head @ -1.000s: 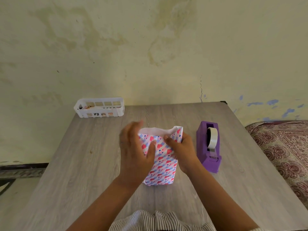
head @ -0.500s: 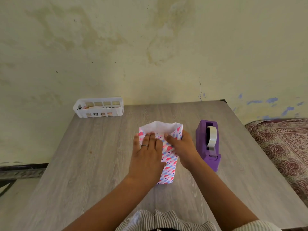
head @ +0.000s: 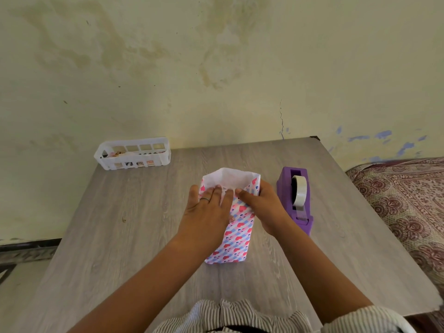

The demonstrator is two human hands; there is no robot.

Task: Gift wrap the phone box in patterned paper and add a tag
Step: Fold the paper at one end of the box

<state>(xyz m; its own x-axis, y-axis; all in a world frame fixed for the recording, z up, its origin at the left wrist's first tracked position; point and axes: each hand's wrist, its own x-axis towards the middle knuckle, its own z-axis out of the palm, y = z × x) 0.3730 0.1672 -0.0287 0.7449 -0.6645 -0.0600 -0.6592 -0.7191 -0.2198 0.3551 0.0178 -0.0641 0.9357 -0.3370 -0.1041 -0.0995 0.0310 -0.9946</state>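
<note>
The phone box (head: 236, 236) lies in the middle of the table, wrapped in white paper with pink and blue hearts. At its far end the paper stands open, showing its white inside (head: 229, 179). My left hand (head: 206, 212) lies flat on the top of the box, fingers straight, pressing the paper down near the open end. My right hand (head: 260, 205) holds the right side of the box, its thumb on top and its fingers wrapped round the edge. No tag is in sight.
A purple tape dispenser (head: 296, 198) with a clear roll stands just right of my right hand. A white slotted basket (head: 133, 153) with small items sits at the table's far left corner. A patterned bedspread (head: 406, 200) lies beyond the table's right edge.
My left hand has come down from the side of the box and flattened on top. The far paper end now stands open. Both hands stay near the far end.
</note>
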